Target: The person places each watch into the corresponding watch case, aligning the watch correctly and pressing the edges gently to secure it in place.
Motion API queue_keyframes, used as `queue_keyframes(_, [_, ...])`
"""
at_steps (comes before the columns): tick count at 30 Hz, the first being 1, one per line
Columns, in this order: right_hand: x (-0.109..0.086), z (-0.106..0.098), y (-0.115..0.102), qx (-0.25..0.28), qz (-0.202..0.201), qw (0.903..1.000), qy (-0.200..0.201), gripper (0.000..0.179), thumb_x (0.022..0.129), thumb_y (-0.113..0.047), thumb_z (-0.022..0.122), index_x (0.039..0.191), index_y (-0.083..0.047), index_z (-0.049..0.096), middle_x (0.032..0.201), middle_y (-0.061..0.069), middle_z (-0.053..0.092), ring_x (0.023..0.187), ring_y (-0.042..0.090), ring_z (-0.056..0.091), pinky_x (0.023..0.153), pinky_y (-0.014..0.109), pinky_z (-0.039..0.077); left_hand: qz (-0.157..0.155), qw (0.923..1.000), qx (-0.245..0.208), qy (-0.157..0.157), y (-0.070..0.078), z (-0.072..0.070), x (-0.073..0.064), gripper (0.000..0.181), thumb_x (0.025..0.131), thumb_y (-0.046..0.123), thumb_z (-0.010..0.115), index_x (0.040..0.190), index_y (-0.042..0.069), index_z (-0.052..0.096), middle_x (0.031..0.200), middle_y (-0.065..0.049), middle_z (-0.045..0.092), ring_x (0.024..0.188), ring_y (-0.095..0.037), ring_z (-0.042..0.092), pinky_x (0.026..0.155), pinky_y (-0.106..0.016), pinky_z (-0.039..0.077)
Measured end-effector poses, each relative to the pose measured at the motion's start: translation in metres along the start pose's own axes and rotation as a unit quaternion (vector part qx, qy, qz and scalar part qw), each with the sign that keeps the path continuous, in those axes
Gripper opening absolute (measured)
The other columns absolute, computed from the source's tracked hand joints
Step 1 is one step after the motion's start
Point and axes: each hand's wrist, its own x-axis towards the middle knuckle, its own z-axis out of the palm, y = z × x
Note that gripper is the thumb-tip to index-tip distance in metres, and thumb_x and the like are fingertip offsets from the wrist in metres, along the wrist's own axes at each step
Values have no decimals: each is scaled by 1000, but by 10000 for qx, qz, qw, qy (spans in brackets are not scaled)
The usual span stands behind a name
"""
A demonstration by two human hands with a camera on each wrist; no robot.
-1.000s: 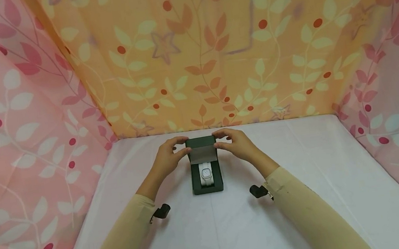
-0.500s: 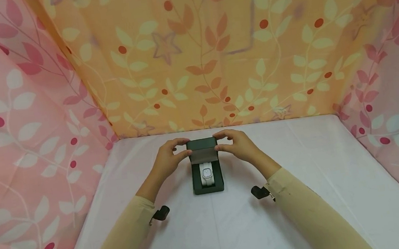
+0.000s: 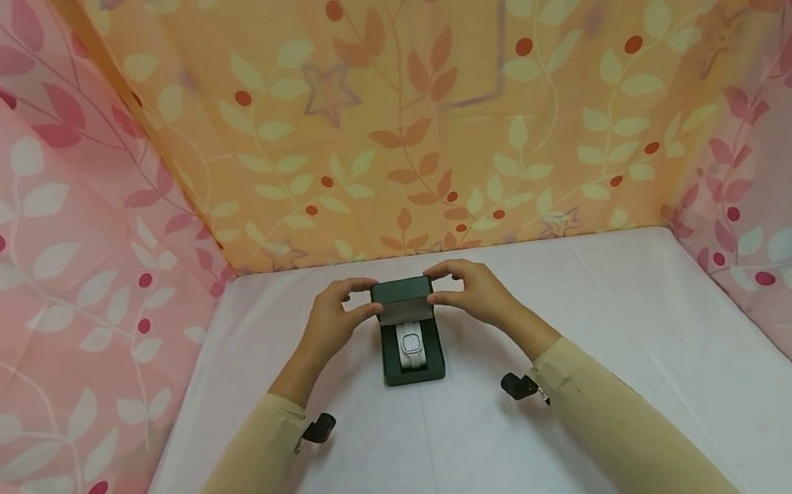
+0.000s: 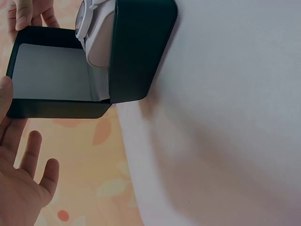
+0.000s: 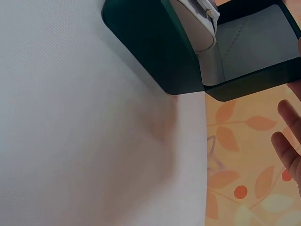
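A dark green watch box (image 3: 415, 376) stands on the white-covered table, its hinged lid (image 3: 402, 290) raised and leaning over the back. Inside lies a white wristwatch (image 3: 412, 345) with a squarish dial, wrapped round a pale cushion (image 4: 99, 47). My left hand (image 3: 334, 318) pinches the lid's left edge between thumb and forefinger. On the opposite edge, my right hand (image 3: 477, 293) pinches the lid the same way. In the left wrist view the lid's grey lining (image 4: 51, 70) shows, and the other fingers of that hand spread free of the box.
White cloth (image 3: 427, 460) covers the table. Behind it hangs an orange leaf-patterned curtain (image 3: 393, 114), with pink patterned curtains (image 3: 38, 327) at both sides. Small black devices (image 3: 318, 429) are strapped near both sleeve cuffs.
Both hands have brought the lid slightly down and forward, so more of its top shows and less of its lining. The box base and the watch stay in place.
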Motion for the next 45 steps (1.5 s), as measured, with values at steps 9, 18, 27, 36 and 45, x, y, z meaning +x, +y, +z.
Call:
queue_keyframes(9, [-4,2,1,77,-160,9998,13,50,82,-45,84,127,-29,71,127,-6,70,129,27,56,108,59,43,-57,10000,5,-23,-1,2,-4,46,84,41,84,126,30,72,129,2,67,127,-24,55,109,-57,42])
queue_keyframes(18, [-8,2,0,4,-377,9993,26,47,81,-40,87,123,-27,71,124,-8,70,127,22,58,109,54,44,-165,9997,190,-23,5,1,-10,45,82,38,86,125,31,72,128,3,66,127,-25,54,106,-57,45])
queue_keyframes(27, [-12,4,0,-63,-486,9988,-6,46,80,-35,88,121,-24,71,124,-6,70,126,21,60,108,52,45,-68,9996,280,-19,5,2,-16,46,81,40,86,124,31,73,125,5,67,126,-22,56,107,-55,45])
queue_keyframes(36, [-15,6,0,-100,-493,9987,-63,46,81,-35,88,122,-26,70,126,-9,68,128,21,58,110,53,44,-9,9994,349,-12,6,3,-21,46,82,38,87,125,31,72,125,2,65,123,-22,56,107,-54,45])
queue_keyframes(45, [-20,8,1,-48,-508,9987,-31,47,80,-36,88,122,-29,69,126,-11,67,129,21,57,111,55,43,121,9995,296,17,7,4,-26,47,81,33,88,125,30,72,124,4,65,125,-21,56,106,-54,45])
